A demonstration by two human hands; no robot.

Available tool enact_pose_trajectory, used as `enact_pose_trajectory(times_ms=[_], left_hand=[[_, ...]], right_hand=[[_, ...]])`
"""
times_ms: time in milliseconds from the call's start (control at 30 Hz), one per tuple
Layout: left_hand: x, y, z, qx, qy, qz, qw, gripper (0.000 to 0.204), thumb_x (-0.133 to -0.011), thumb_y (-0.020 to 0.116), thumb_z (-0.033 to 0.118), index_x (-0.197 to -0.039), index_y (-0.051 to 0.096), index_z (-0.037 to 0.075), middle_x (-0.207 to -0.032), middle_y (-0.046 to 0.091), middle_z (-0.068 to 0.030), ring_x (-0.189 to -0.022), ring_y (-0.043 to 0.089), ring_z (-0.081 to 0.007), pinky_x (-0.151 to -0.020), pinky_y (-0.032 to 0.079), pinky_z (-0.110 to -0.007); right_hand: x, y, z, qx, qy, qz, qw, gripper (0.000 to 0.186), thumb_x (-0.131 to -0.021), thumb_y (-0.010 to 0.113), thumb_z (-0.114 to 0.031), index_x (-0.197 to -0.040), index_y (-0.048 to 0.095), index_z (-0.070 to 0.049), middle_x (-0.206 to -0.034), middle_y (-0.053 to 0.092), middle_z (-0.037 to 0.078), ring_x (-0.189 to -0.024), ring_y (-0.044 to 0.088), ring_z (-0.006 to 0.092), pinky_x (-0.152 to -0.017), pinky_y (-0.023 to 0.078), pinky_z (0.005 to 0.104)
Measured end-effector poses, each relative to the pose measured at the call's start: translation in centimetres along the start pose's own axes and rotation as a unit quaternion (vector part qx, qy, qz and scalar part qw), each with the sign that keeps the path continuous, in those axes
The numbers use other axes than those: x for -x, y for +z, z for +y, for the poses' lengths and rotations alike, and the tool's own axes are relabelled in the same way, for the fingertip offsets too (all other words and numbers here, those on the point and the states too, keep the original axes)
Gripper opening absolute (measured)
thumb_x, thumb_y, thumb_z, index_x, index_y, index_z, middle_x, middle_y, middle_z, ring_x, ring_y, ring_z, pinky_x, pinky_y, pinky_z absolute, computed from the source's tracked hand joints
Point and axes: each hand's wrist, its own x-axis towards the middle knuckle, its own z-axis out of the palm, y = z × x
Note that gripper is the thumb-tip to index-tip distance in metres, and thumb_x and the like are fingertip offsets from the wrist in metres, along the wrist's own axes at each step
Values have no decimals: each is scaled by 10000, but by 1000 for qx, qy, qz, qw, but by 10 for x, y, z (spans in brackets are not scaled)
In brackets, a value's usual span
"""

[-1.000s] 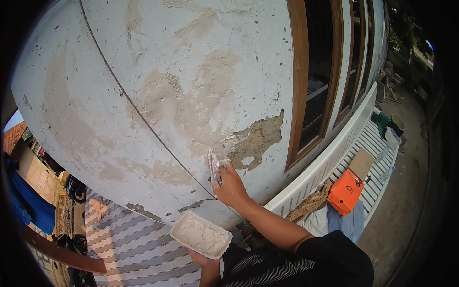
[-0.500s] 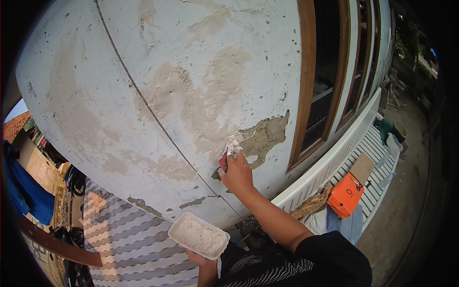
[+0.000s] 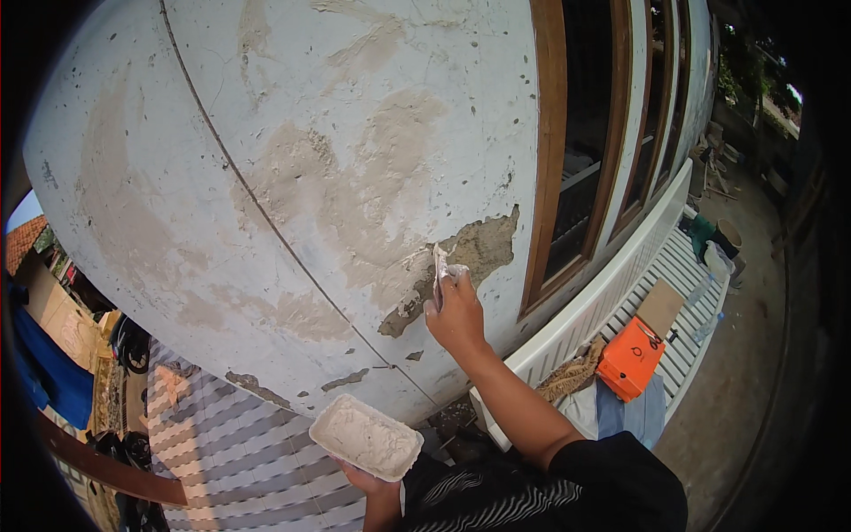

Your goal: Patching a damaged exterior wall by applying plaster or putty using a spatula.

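Note:
My right hand (image 3: 456, 310) grips a putty knife (image 3: 441, 264) caked with pale filler. Its tip is against the wall, at the upper left part of an exposed grey-brown patch (image 3: 489, 238) where paint has flaked away. Beige filler smears (image 3: 372, 177) cover the cracked white wall (image 3: 133, 106) around it, and a thin dark cord (image 3: 284, 239) runs diagonally down it. Below, my left hand (image 3: 366, 474) holds a rectangular white tub (image 3: 365, 436) of creamy filler from underneath.
Wood-framed windows (image 3: 576, 160) are at right, above a white slatted bench (image 3: 669, 262) holding an orange box (image 3: 631, 357), cardboard (image 3: 658, 301) and cloths. Beyond is a concrete path (image 3: 727, 355). Lower left are a tiled floor (image 3: 230, 452), a blue cloth (image 3: 53, 363) and a parked motorbike (image 3: 128, 346).
My right hand with the knife has moved rightward and up along the wall, onto the bare patch. The tub in my left hand has shifted slightly left.

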Motion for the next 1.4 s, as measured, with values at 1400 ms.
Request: enact_pose_trajectory(times_ms=[1400], left_hand=[[5,-5,2,-4,11,-8,1000,582,-976,312,524,-1430,368,164,-1406,466,-67,-1235,500,-336,-1008,422,-536]], right_hand=[[5,30,10,30,-91,72,993,379,-672,732,-112,-1025,625,-25,-1020,520,190,-953,563,397,-792,502,454]])
